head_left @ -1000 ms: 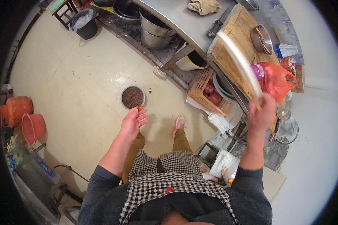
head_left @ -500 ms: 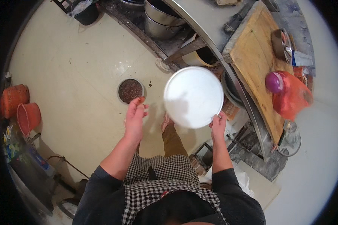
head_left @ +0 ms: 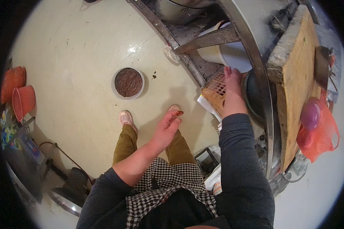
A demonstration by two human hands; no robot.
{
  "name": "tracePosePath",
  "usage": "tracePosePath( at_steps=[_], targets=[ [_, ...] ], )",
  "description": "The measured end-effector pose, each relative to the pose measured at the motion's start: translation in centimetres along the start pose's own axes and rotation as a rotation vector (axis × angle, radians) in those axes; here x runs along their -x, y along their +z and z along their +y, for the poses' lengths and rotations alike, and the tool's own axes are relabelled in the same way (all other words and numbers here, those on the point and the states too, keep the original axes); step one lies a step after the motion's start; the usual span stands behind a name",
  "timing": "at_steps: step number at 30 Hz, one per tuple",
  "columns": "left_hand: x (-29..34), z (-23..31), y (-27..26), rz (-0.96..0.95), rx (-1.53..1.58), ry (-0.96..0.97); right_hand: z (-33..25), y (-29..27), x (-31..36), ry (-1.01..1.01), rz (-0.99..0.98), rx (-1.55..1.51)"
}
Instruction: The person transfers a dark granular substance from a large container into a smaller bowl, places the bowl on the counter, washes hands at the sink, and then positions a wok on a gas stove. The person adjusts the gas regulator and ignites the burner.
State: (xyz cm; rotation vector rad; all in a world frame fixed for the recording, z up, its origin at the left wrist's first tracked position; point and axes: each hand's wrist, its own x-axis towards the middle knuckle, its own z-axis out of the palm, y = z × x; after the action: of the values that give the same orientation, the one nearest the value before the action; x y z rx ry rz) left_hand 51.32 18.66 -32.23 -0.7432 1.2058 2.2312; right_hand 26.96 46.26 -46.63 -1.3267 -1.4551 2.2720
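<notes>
My right hand [head_left: 233,78] reaches under the table at the right and grips the near edge of a white round lid [head_left: 237,55]. The lid lies at the mouth of an off-white bucket [head_left: 210,54] behind a table brace; whether it sits fully on the rim I cannot tell. My left hand [head_left: 166,128] hovers over the floor in front of my legs with nothing in it. Its fingers are loosely bent and apart, and a fingertip is stained reddish. Farther off on the floor stands a round pale tub [head_left: 129,83] filled with a dark reddish-brown, coarse paste.
The metal table edge [head_left: 269,103] curves down the right, carrying a thick wooden board [head_left: 294,72] and a red plastic bag [head_left: 321,133]. Below it are an orange-brown crate [head_left: 214,97] and a dark basin [head_left: 254,95]. Red buckets [head_left: 23,101] and a scale [head_left: 30,147] stand left.
My right hand has carried the lid from over the floor to the bucket under the table. My left hand has moved right and nearer to me. The view has shifted.
</notes>
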Motion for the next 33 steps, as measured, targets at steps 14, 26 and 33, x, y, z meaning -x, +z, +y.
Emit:
tracePosePath(
  at_steps=[14,26,33],
  targets=[
    [0.2,-1.0,-2.2,0.055,-0.033,-0.052,-0.1,1.4,0.4,-0.302,0.121,0.804],
    [0.6,-1.8,-6.7,0.199,-0.052,-0.096,1.9,2.1,8.5,-0.783,-0.406,1.623],
    [-4.4,-2.6,-22.3,0.688,-0.069,0.015,16.7,-1.4,13.2,0.344,-0.652,1.054]
  ],
)
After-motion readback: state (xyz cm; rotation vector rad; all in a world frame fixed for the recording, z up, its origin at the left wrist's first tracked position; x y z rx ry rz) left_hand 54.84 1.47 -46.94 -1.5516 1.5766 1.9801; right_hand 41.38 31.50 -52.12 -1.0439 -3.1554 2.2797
